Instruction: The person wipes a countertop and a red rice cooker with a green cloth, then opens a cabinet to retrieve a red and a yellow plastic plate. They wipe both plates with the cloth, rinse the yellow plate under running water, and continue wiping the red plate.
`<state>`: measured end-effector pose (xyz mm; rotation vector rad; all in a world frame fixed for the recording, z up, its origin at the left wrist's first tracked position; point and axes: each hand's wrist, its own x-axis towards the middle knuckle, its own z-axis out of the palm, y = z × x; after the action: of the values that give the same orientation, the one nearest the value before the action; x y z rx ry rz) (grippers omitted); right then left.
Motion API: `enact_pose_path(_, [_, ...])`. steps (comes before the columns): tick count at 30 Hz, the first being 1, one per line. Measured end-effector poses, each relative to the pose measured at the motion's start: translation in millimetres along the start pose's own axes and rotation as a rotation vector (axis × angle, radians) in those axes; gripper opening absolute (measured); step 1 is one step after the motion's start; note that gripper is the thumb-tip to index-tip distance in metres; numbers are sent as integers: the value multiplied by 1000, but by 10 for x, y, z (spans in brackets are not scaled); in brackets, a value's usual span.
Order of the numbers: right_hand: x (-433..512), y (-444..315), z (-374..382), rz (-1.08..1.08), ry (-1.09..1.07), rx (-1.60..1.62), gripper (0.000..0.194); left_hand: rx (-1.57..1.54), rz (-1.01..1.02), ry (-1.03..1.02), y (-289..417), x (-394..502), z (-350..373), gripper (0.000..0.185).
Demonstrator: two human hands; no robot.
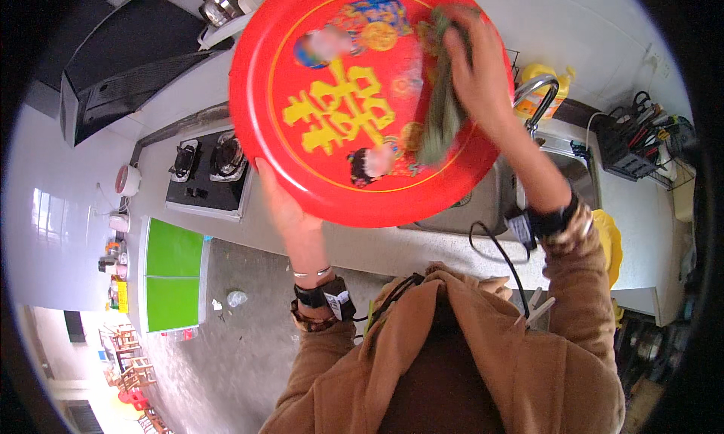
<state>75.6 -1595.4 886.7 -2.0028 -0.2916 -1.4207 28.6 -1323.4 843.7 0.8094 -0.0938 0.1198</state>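
A large round red tray, printed with yellow characters and cartoon figures, is held up tilted above the counter. My left hand grips its lower left rim; most of those fingers are hidden behind it. Against the right part of the printed face, my right hand presses a bunched green cloth. The cloth and right fingers look blurred. Partly covered by the tray, a steel sink lies below, with a chrome faucet beside the tray's right edge.
A gas stove sits on the counter to the left, under a dark range hood. At right are a black utensil rack and a yellow jug. A black cable hangs near my right sleeve.
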Motion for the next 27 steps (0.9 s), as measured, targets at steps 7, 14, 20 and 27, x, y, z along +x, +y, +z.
enact_pose_path(7, [167, -511, 872, -181, -52, 251, 30, 70, -56, 92, -111, -11, 307, 74])
enact_pose_path(14, [-1040, -823, 406, -426, -945, 558, 35, 88, 19, 138, 94, 96, 2, 56])
enact_pose_path(20, [-1134, -30, -504, 104, -906, 12, 24, 165, 188, 290, 420, 100, -522, 56])
enact_pose_path(27, [-1068, -159, -456, 947, -493, 824, 37, 77, 53, 203, 184, 114, -762, 59])
